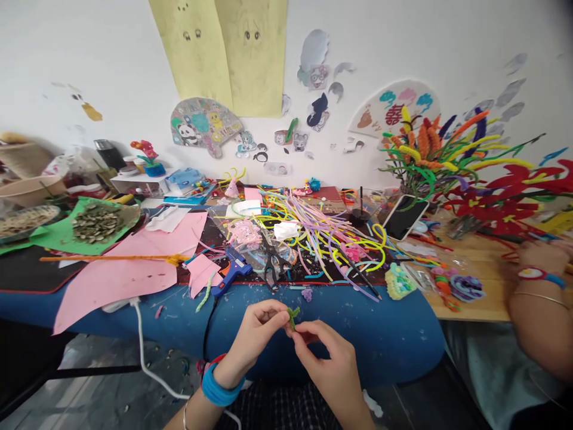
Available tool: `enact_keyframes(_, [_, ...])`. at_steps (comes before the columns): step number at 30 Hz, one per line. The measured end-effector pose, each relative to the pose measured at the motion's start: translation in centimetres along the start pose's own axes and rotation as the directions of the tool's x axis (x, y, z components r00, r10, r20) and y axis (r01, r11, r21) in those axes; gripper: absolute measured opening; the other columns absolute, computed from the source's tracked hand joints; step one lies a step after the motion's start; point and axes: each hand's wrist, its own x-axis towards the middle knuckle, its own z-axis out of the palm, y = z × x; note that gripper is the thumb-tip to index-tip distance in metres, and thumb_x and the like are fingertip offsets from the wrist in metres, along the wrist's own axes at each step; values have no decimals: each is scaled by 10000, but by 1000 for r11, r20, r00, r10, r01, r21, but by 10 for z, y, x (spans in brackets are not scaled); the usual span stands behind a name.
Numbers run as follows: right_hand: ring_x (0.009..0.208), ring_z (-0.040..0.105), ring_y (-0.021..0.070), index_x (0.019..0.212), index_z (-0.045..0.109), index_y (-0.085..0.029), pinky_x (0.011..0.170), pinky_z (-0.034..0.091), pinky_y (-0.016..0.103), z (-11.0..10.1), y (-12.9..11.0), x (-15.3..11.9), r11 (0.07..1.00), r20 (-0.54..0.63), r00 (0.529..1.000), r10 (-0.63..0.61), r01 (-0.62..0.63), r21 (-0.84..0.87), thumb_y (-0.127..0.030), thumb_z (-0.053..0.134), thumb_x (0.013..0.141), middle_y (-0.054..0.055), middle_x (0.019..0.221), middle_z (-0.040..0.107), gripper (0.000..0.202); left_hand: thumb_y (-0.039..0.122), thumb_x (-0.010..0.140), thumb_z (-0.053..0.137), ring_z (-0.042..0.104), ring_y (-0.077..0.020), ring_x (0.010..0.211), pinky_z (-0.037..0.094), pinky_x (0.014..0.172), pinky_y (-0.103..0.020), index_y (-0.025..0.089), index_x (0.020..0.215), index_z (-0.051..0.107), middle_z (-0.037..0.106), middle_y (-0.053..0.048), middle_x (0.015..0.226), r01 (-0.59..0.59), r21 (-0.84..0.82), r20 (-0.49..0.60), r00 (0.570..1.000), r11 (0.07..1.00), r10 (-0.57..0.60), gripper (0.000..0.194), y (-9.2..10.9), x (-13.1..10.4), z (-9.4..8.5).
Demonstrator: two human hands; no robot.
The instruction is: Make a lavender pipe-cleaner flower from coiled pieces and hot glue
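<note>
Just over the front edge of the blue-covered table [371, 334], my two hands meet around a short green pipe cleaner piece [293, 316]. My left hand [264, 322], with a blue band at the wrist, pinches its upper part. From the other side, my right hand [326, 352] closes thumb and forefinger on its lower end. Part of the green piece is hidden by my fingertips. Close beyond lie a small purple curled piece [307, 294], black scissors [272, 269] and a blue glue gun [230, 272].
Loose pastel pipe cleaners [322, 227] cover the middle of the table. Pink paper sheets [134, 269] and a green sheet [58, 239] lie left. A phone [405, 218] leans near a pipe-cleaner bouquet [430, 155]. Another person's arm [537, 298] rests at the right. A white cable [143, 340] hangs down.
</note>
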Motion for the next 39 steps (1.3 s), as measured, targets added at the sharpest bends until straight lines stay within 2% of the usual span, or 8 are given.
enact_keyframes(8, [567, 632, 128, 845, 662, -197, 554, 555, 218, 9, 2, -5, 991, -7, 993, 119, -119, 55, -162, 625, 854, -7, 685, 661, 51, 408, 739, 813, 567, -113, 575, 447, 584, -205, 140, 689, 674, 652, 6, 607, 65, 16, 20, 998, 998, -66, 307, 0, -3, -2])
enact_keyframes(18, [769, 652, 171, 946, 620, -188, 705, 545, 296, 0, 0, -5, 968, 82, 978, -191, 201, -149, -49, 517, 932, 45, 850, 690, 174, 516, 767, 765, 557, -126, 598, 428, 611, -223, 132, 705, 658, 618, -2, 623, 136, 44, 201, 969, 990, -142, 404, 5, 1, -8])
enact_keyframes(23, [789, 656, 165, 971, 634, -180, 731, 546, 284, -3, 0, -7, 946, 66, 964, -259, 267, -184, -47, 500, 956, 56, 879, 696, 190, 544, 734, 783, 558, -127, 543, 433, 561, -229, 118, 662, 678, 612, -15, 582, 159, 58, 251, 953, 986, -169, 445, 3, 4, -11])
enact_keyframes(26, [790, 668, 160, 947, 642, -187, 744, 552, 265, -2, 0, -8, 958, 2, 972, -233, 230, -170, -69, 524, 951, 47, 862, 696, 167, 439, 767, 795, 594, -125, 604, 466, 612, -220, 145, 736, 714, 663, -11, 653, 75, 57, 143, 986, 996, -83, 307, 0, 0, -9])
enact_keyframes(28, [779, 677, 152, 932, 647, -193, 739, 555, 241, -1, -1, -8, 969, -43, 978, -206, 197, -150, -76, 542, 940, 36, 843, 695, 157, 325, 789, 797, 635, -133, 690, 490, 671, -215, 174, 786, 743, 714, -18, 747, -73, 110, 46, 997, 991, 68, 160, -1, -5, -7])
enact_keyframes(30, [765, 683, 140, 919, 647, -199, 727, 556, 214, 1, -3, -7, 980, -69, 983, -172, 163, -112, -79, 551, 932, 25, 832, 696, 154, 221, 810, 776, 675, -150, 767, 516, 722, -223, 199, 828, 778, 758, -35, 823, -262, 218, 19, 964, 940, 265, 28, -2, -10, -7])
enact_keyframes(32, [758, 686, 131, 907, 646, -206, 718, 555, 195, 1, -5, -7, 988, -88, 986, -140, 133, -78, -80, 559, 924, 18, 830, 698, 154, 157, 821, 756, 705, -171, 825, 543, 764, -240, 225, 896, 801, 786, -51, 876, -400, 301, 67, 914, 865, 399, 110, -3, -14, -8])
enact_keyframes(39, [804, 696, 139, 944, 679, -214, 744, 568, 195, -1, -10, -5, 991, -34, 991, -132, 131, -11, -58, 549, 912, 31, 871, 703, 205, 122, 812, 766, 734, -161, 803, 587, 738, -228, 280, 971, 802, 799, -41, 896, -510, 284, 95, 857, 812, 506, 227, -10, -17, -9])
